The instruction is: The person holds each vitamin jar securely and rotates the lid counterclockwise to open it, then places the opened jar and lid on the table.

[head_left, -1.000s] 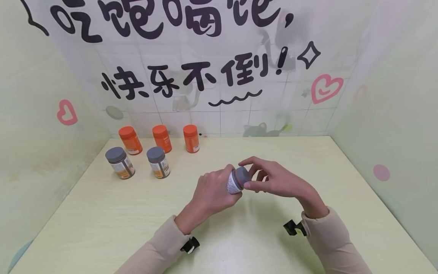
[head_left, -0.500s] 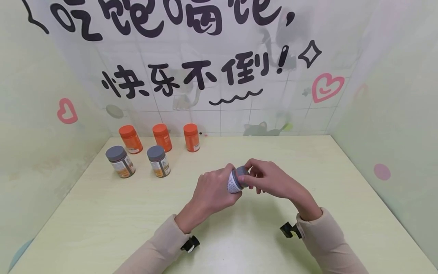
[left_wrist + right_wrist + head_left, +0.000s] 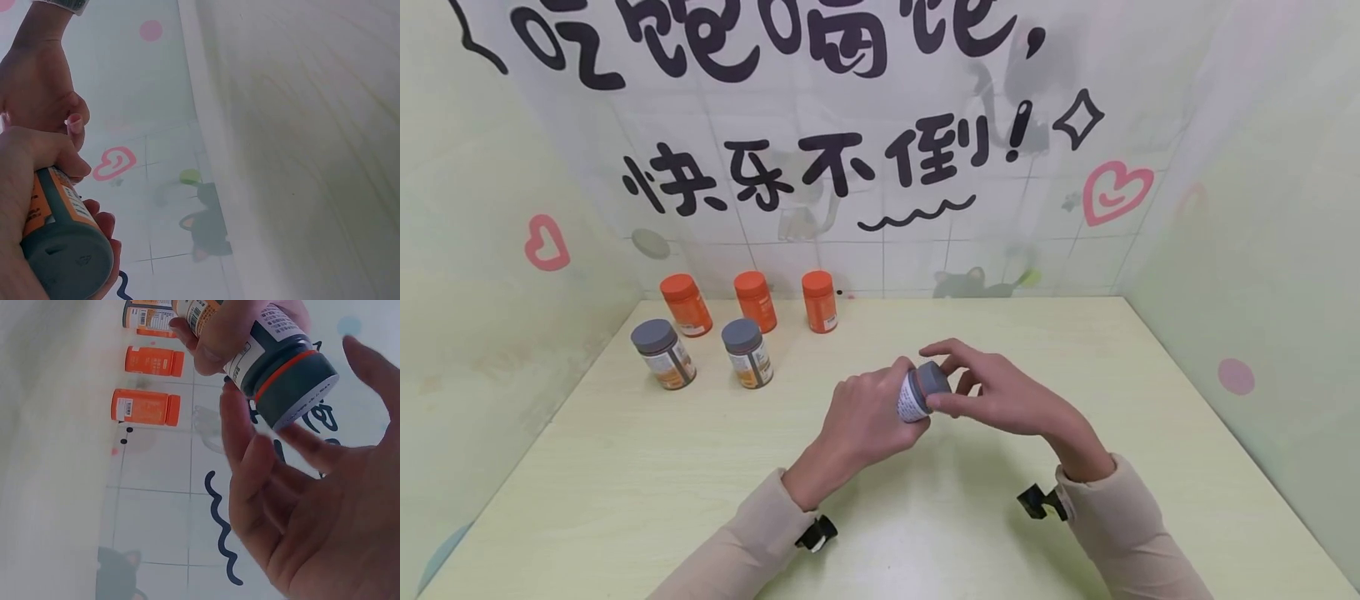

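My left hand (image 3: 867,415) grips a small bottle (image 3: 912,402) with a white and orange label, held tilted above the table with its cap toward the right. The dark grey screw cap (image 3: 294,390) sits on the bottle, and an orange-red ring shows just beneath it. Around the cap my right hand (image 3: 1003,393) is spread, fingers parted and loosely bent. In the right wrist view the thumb (image 3: 369,369) stands apart from the cap, while other fingertips are close by it. The bottle's dark base (image 3: 72,262) faces the left wrist camera.
Two similar grey-capped bottles (image 3: 664,357) (image 3: 748,357) stand at the back left of the pale wooden table (image 3: 625,483). Behind them are three orange bottles (image 3: 688,308) (image 3: 757,304) (image 3: 820,304) in a row. Printed walls (image 3: 880,267) enclose the back and sides.
Half a second ago my right fingers were closed on the cap; now they have spread off it and the hand has turned back. My left hand and the bottle have stayed almost in place.
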Demonstrator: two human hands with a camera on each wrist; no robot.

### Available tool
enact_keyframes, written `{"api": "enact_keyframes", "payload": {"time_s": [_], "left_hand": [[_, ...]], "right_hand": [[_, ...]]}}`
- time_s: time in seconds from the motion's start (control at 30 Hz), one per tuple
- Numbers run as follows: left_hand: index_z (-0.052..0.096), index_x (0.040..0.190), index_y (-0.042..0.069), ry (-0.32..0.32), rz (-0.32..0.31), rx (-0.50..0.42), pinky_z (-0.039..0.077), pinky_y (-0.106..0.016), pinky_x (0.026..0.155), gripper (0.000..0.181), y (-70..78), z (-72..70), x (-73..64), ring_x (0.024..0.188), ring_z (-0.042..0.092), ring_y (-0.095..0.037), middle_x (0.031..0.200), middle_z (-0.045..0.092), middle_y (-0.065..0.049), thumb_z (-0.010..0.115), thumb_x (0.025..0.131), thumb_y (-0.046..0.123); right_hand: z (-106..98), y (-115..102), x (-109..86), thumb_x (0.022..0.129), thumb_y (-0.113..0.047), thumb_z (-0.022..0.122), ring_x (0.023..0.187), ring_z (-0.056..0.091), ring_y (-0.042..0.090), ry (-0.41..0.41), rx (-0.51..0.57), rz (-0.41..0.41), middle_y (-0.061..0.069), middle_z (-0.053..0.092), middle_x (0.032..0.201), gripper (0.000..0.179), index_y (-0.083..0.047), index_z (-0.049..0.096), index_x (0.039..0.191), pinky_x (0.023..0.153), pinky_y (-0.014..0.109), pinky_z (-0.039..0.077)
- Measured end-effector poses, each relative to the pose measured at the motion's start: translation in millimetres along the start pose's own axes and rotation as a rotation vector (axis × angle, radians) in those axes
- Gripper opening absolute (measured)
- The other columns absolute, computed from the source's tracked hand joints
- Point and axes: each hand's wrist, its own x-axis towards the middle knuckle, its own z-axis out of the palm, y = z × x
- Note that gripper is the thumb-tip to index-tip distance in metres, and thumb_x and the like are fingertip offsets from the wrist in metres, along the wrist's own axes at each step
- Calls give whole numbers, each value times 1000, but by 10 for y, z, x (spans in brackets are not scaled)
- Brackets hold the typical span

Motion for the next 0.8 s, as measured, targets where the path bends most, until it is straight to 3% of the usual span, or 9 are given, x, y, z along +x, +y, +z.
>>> {"api": "enact_keyframes", "payload": {"time_s": [0.17, 0.27, 0.33, 0.57, 0.8], "left_hand": [[57, 97, 16, 9, 5, 6, 35, -20, 43, 41, 3, 9, -7, 49, 48, -6, 66, 59, 7, 80, 69, 35], [57, 96, 17, 9, 7, 9, 35, -21, 43, 39, 4, 18, -9, 49, 47, -7, 66, 58, 8, 80, 69, 34], [57, 97, 17, 5, 7, 10, 34, -21, 43, 39, 6, 22, -8, 49, 47, -7, 66, 58, 8, 79, 69, 34], [56, 96, 16, -7, 11, 6, 35, -21, 43, 40, 9, 25, -10, 49, 47, -6, 66, 58, 8, 80, 69, 34], [57, 100, 15, -12, -1, -11, 36, -21, 43, 41, 2, 24, -8, 50, 48, -7, 67, 59, 8, 80, 69, 32]], "right_hand": [[58, -18, 37, 96, -57, 53, 63, 66, 20, 73, 25, 151, 4, 70, 86, 39, -25, 59, 117, 60, 36, 50], [74, -18, 56, 95, -58, 53, 57, 65, 22, 76, 45, 176, 8, 68, 73, 40, -19, 64, 98, 54, 37, 49], [74, -14, 60, 95, -56, 56, 58, 65, 23, 68, 58, 172, 9, 69, 73, 40, -17, 65, 93, 55, 37, 50], [27, -15, 22, 92, -41, 66, 73, 69, 19, 31, 52, 111, 3, 68, 91, 27, -23, 62, 111, 67, 38, 55], [-25, -24, -18, 91, -25, 70, 99, 66, 16, -13, 16, -36, -2, 67, 108, 43, -25, 55, 131, 89, 38, 55]]}}
